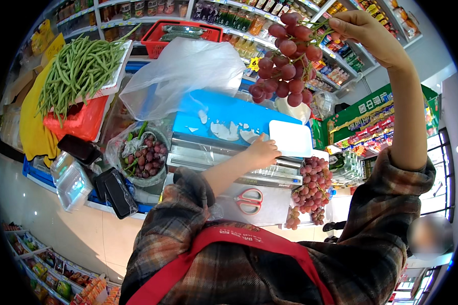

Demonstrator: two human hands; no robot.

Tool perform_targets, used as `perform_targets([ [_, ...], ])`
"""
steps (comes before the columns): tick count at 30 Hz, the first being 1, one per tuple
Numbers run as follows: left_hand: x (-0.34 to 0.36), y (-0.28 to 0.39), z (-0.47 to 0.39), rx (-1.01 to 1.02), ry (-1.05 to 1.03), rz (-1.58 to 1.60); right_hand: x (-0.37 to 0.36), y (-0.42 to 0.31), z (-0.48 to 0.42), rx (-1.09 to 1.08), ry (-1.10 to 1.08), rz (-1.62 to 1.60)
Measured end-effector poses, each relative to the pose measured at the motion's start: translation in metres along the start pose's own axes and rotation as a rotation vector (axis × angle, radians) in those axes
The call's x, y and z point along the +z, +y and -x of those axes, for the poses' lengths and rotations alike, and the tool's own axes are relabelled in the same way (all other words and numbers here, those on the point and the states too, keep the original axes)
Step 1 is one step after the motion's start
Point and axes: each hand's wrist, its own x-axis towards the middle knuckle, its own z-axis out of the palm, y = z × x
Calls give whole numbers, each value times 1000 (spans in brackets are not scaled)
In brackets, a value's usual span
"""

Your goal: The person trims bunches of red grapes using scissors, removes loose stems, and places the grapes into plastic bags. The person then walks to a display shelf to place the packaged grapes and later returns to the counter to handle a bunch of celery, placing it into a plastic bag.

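My right hand [353, 32] is raised at the upper right and pinches the green stem of a bunch of red grapes [288, 61], which hangs in the air. My left hand [262, 151] is low over a cling film wrapping machine [229, 150], fingers spread at the left edge of a white foam tray [291, 138]. The tray lies on the machine's right end, with nothing on it. Torn white scraps [224, 130] stick to the machine's blue top [217, 103]. More red grapes [312, 185] are heaped to the right. Scissors with red-rimmed handles [249, 201] rest in front of the machine.
Left of the machine stands a plastic-lined bowl [147, 180] with loose grapes. Black trays [115, 192] and clear plastic boxes [72, 185] lie near the table's edge. Green beans [82, 72], a plastic bag [187, 72] and a red basket [181, 36] are farther back, before stocked shelves.
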Motion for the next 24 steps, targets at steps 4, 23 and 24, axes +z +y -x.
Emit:
perform_targets([
  [4, 3, -20, 11, 14, 53, -2, 1, 19, 18, 70, 177, 113],
  [23, -102, -78, 105, -55, 89, 36, 77, -45, 3, 170, 188, 200],
  [24, -105, -77, 106, -96, 129, 102, 88, -38, -8, -75, 204, 79],
])
